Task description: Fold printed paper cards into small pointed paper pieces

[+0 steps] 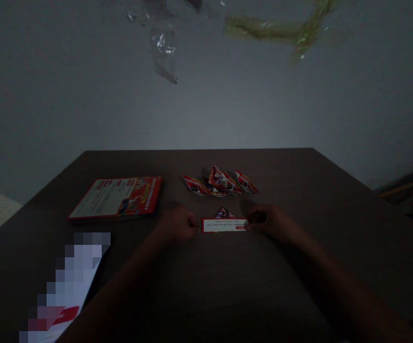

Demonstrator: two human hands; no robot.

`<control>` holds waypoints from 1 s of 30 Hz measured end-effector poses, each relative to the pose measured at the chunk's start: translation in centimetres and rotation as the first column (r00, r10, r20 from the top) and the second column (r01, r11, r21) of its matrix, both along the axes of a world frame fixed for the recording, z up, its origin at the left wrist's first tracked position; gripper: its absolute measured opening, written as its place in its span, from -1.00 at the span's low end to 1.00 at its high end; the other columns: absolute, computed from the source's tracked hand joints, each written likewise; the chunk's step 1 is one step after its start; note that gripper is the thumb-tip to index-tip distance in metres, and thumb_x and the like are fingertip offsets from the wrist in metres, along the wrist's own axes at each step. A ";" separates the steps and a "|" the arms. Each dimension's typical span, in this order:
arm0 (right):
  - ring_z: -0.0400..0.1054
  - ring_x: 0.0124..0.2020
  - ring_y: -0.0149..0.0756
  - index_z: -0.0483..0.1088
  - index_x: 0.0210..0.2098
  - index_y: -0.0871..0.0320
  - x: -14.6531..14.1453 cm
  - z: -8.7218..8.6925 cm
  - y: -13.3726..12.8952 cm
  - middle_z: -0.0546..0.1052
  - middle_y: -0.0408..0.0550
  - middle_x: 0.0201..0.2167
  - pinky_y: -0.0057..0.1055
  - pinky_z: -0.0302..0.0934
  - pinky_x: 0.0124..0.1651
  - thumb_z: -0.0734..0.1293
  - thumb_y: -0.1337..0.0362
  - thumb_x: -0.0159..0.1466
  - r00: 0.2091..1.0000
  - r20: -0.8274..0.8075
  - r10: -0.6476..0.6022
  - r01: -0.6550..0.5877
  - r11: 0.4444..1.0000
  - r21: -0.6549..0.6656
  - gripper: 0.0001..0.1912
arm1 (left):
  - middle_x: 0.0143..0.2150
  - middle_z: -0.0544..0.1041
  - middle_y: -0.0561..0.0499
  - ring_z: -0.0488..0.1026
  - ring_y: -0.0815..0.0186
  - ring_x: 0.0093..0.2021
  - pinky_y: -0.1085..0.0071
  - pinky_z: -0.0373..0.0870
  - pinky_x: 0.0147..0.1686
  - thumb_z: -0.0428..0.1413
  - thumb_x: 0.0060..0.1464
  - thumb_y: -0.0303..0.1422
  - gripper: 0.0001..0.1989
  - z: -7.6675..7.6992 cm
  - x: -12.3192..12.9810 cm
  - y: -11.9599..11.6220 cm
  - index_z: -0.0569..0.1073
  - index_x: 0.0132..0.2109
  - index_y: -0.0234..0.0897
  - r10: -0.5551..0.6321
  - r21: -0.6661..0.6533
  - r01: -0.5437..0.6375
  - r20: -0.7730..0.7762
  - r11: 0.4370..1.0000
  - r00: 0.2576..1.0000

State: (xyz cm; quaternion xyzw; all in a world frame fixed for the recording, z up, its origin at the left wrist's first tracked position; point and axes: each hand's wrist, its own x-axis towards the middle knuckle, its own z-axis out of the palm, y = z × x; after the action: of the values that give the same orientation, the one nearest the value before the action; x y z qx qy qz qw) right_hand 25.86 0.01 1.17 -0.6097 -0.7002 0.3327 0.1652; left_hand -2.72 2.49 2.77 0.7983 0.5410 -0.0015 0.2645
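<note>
A folded paper strip (224,225), white with a red border, lies flat near the middle of the dark table. A small folded point (222,213) shows just behind its far edge. At the strip's right end, the fingers of my right hand (271,223) are pinched on it. My left hand (178,224) is closed beside the left end, with a small gap to the paper; what its fingers hold, if anything, is hidden. Farther back sit several folded red paper pieces (221,182), some overlapping.
A stack of red and white printed sheets (117,197) rests at the left of the table (285,166). Nearer, a white and red sheet (81,281) lies partly blurred by pixels beside my left forearm. A grey wall stands behind, with tape on it.
</note>
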 end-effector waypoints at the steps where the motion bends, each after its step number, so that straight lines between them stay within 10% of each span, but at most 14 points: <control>1: 0.37 -0.43 -0.32 0.46 -0.33 0.18 0.0 0.0 0.0 0.50 -0.13 -0.46 -0.48 0.15 -0.42 0.41 0.14 0.00 1.000 0.004 0.000 0.000 1.000 0.003 -0.71 | -0.40 0.57 0.07 0.46 0.30 -0.33 0.50 0.25 -0.42 0.08 -0.10 -0.30 -0.81 0.0 0.1 -0.1 0.55 -0.34 -0.22 0.006 0.006 -0.006 0.026 1.000 1.000; 11: 0.39 -0.41 -0.30 0.46 -0.30 0.19 0.0 0.2 -0.1 0.52 -0.11 -0.44 -0.48 0.16 -0.42 0.42 0.14 -0.01 1.000 0.011 -0.024 0.024 1.000 -0.004 -0.68 | -0.33 0.51 0.01 0.42 0.29 -0.31 0.40 0.23 -0.34 0.14 -0.07 -0.17 -0.76 -0.5 1.8 -1.2 0.48 -0.35 -0.27 0.048 0.204 -0.075 0.134 0.976 0.990; 30: 0.39 -0.42 -0.28 0.49 -0.30 0.19 0.4 0.0 0.3 0.53 -0.09 -0.45 -0.45 0.18 -0.41 0.41 0.17 -0.01 1.000 0.004 -0.008 0.008 0.999 -0.046 -0.69 | -0.33 0.52 0.02 0.42 0.26 -0.27 0.40 0.21 -0.34 0.19 -0.13 -0.18 -0.78 -1.3 1.7 -1.1 0.51 -0.36 -0.24 0.047 0.178 -0.074 0.149 0.981 0.988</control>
State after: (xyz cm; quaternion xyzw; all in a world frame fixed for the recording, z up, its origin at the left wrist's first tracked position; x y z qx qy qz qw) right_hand 26.21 0.28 1.18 -0.6170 -0.6901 0.3469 0.1509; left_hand -1.01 1.40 1.50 0.8005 0.5424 0.1138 0.2284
